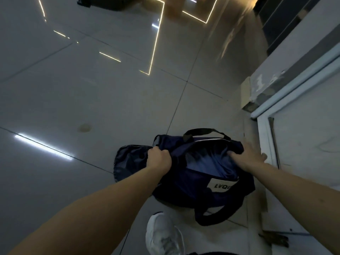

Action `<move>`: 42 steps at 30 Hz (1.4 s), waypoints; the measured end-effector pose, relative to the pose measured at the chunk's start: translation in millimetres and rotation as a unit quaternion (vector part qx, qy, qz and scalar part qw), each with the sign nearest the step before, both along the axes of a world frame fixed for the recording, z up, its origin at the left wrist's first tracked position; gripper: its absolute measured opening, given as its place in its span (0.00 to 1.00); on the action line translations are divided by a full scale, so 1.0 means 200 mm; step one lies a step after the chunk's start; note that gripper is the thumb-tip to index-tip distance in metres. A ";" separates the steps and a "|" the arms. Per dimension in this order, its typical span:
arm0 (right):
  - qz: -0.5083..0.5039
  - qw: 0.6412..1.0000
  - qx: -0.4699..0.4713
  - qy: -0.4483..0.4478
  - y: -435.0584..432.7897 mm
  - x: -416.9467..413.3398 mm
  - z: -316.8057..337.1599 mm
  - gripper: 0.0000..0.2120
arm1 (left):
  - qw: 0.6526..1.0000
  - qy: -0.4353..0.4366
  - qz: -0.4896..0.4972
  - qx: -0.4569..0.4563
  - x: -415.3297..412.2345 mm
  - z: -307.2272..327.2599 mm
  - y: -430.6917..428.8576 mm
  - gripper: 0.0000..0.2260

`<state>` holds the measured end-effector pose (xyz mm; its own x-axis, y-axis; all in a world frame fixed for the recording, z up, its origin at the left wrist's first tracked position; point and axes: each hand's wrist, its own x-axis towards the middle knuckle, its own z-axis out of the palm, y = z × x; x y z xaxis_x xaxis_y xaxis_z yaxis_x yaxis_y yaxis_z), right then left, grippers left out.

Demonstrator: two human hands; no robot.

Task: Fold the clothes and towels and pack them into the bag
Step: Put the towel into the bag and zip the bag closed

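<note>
below, left hand [159, 158] gripping rim of navy bag [184, 183], right hand [247, 156] flat, fingers spread, at its opening

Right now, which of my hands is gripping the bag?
Your left hand, fisted on the bag fabric; the right hand lies open, fingers spread.

Open floor [92, 98] left of bag [184, 186]; white panel [303, 144] tight on right; shoe [161, 234] below.

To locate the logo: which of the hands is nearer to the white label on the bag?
Right. The right hand lies open at the mouth of the bag, just above the white label; the left hand grips the bag's left end, farther away.
</note>
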<state>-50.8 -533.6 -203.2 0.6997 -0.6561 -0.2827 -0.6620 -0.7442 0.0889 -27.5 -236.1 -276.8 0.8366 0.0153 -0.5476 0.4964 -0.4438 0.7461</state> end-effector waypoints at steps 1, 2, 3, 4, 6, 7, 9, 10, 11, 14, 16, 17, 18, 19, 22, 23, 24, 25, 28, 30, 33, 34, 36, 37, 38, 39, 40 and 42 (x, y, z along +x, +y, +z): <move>-0.035 0.998 0.058 -0.014 -0.05 -0.03 -0.04 0.51 | 0.999 -0.038 0.005 0.018 -0.02 0.01 0.00 0.14; -0.066 0.989 0.127 -0.041 -0.08 -0.05 -0.08 0.53 | 0.997 -0.074 0.014 0.026 -0.03 0.01 0.00 0.12; -0.093 0.977 0.180 -0.062 -0.08 -0.07 -0.09 0.52 | 0.995 -0.090 0.029 0.014 -0.03 0.00 0.01 0.11; -0.110 0.968 0.212 -0.077 -0.07 -0.09 -0.11 0.48 | 0.995 -0.090 0.036 -0.007 -0.03 -0.01 0.01 0.08; -0.105 0.964 0.223 -0.097 -0.06 -0.09 -0.16 0.39 | 0.995 -0.093 0.029 -0.022 -0.01 -0.04 0.03 0.08; -0.091 0.967 0.215 -0.100 -0.05 -0.09 -0.18 0.37 | 0.995 -0.097 0.020 -0.018 0.00 -0.05 0.05 0.08; -0.070 0.971 0.212 -0.086 -0.07 -0.06 -0.22 0.33 | 0.994 -0.106 0.013 -0.013 0.02 -0.05 0.08 0.10; -0.061 0.972 0.212 -0.076 -0.06 -0.05 -0.21 0.30 | 0.994 -0.109 0.009 -0.010 0.04 -0.05 0.10 0.10; -0.053 0.974 0.208 -0.068 -0.05 -0.03 -0.19 0.27 | 0.994 -0.107 0.006 -0.006 0.05 -0.05 0.13 0.09; -0.034 0.975 0.205 -0.074 0.04 0.02 -0.15 0.20 | 0.995 -0.095 -0.001 0.014 0.12 -0.04 0.23 0.11; -0.036 0.967 0.235 -0.088 0.10 0.06 -0.15 0.20 | 0.994 -0.106 0.008 0.029 0.18 -0.01 0.33 0.10; -0.043 0.961 0.259 -0.090 0.13 0.08 -0.15 0.21 | 0.993 -0.110 0.010 0.043 0.21 0.01 0.39 0.09; -0.049 0.953 0.286 -0.089 0.15 0.11 -0.16 0.23 | 0.992 -0.112 0.009 0.058 0.24 0.02 0.44 0.09; -0.059 0.944 0.314 -0.084 0.17 0.12 -0.15 0.23 | 0.991 -0.112 0.009 0.069 0.26 0.03 0.48 0.10; -0.093 0.915 0.388 -0.065 0.17 0.15 -0.11 0.16 | 0.991 -0.099 0.010 0.092 0.31 0.03 0.54 0.14; -0.111 0.906 0.403 -0.062 0.15 0.16 -0.10 0.11 | 0.991 -0.091 0.012 0.095 0.31 0.03 0.54 0.14; -0.135 0.897 0.415 -0.066 0.12 0.16 -0.09 0.07 | 0.992 -0.081 0.018 0.095 0.31 0.03 0.53 0.14; -0.156 0.890 0.422 -0.076 0.09 0.16 -0.10 0.05 | 0.993 -0.071 0.027 0.089 0.31 0.03 0.52 0.14; -0.168 0.885 0.424 -0.092 0.03 0.14 -0.16 0.06 | 0.994 -0.058 0.061 0.067 0.30 0.04 0.50 0.19; -0.132 0.900 0.409 -0.069 0.02 0.13 -0.20 0.09 | 0.993 -0.050 0.068 0.083 0.30 0.06 0.49 0.22; -0.108 0.904 0.403 -0.093 0.04 0.10 -0.21 0.12 | 0.986 -0.054 0.073 0.138 0.32 0.13 0.43 0.24; -0.109 0.900 0.407 -0.109 0.03 0.10 -0.21 0.12 | 0.981 -0.077 0.078 0.158 0.33 0.16 0.40 0.24; -0.113 0.892 0.418 -0.130 0.01 0.08 -0.21 0.09 | 0.965 -0.154 0.059 0.204 0.34 0.21 0.31 0.23; -0.106 0.893 0.417 -0.136 0.00 0.08 -0.20 0.08 | 0.952 -0.205 0.034 0.224 0.34 0.24 0.24 0.22; -0.095 0.894 0.415 -0.142 -0.02 0.08 -0.19 0.06 | 0.936 -0.258 0.005 0.238 0.33 0.27 0.15 0.21; -0.086 0.894 0.415 -0.145 -0.04 0.08 -0.18 0.05 | 0.921 -0.305 -0.027 0.242 0.31 0.31 0.06 0.20; -0.078 0.893 0.418 -0.150 -0.06 0.08 -0.17 0.03 | 0.908 -0.339 -0.067 0.237 0.30 0.34 -0.05 0.17; -0.066 0.892 0.419 -0.155 -0.08 0.09 -0.13 0.05 | 0.886 -0.379 -0.159 0.214 0.26 0.39 -0.28 0.12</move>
